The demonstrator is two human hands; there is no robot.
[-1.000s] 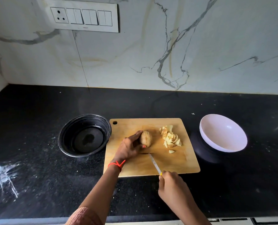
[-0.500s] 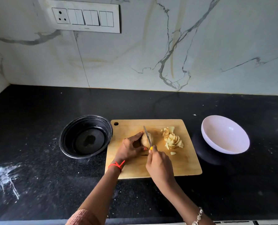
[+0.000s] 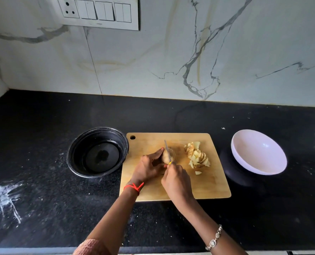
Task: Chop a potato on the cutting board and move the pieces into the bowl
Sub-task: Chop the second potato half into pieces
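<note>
The potato (image 3: 165, 155) is held on the board (image 3: 204, 183) by the left hand (image 3: 148, 167), closed around its left end; it is judged firm, rounded and prone to rolling. A knife (image 3: 167, 151), gripped in the closed right hand (image 3: 176, 180), is set across it. Cut pieces (image 3: 197, 157) are heaped right of it. The white bowl (image 3: 274, 168), right of the board, and the black bowl (image 3: 74, 153), left of it, are seen holding no pieces.

- The cutting board (image 3: 204, 188) lies mid-surface (image 3: 42, 208)
- Left of it sits a round container (image 3: 98, 152), right of it the bowl (image 3: 258, 152)
- On the board, the potato (image 3: 166, 155) lies left of the cut pieces (image 3: 198, 157)
</note>
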